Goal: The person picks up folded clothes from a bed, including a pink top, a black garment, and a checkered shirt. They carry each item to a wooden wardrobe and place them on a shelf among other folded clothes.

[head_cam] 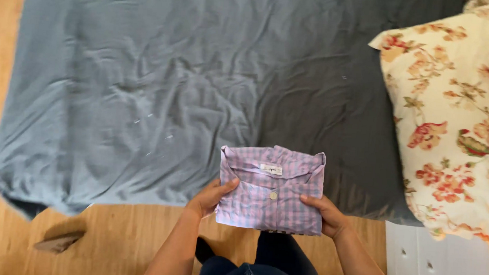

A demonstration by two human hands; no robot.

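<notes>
The folded checked shirt, pink and lilac, is held over the near edge of the bed. The left hand and right hand each have a closed grip on a side. Folding looks finished; next prob. needs a flat, level set-down w/o loosening the folds.

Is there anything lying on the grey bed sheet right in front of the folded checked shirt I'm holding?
Nothing visible does. Both hands, left hand and right hand, already grip the folded shirt, and the grey sheet ahead of it shows only wrinkles. The floral pillow lies off to the right.
</notes>
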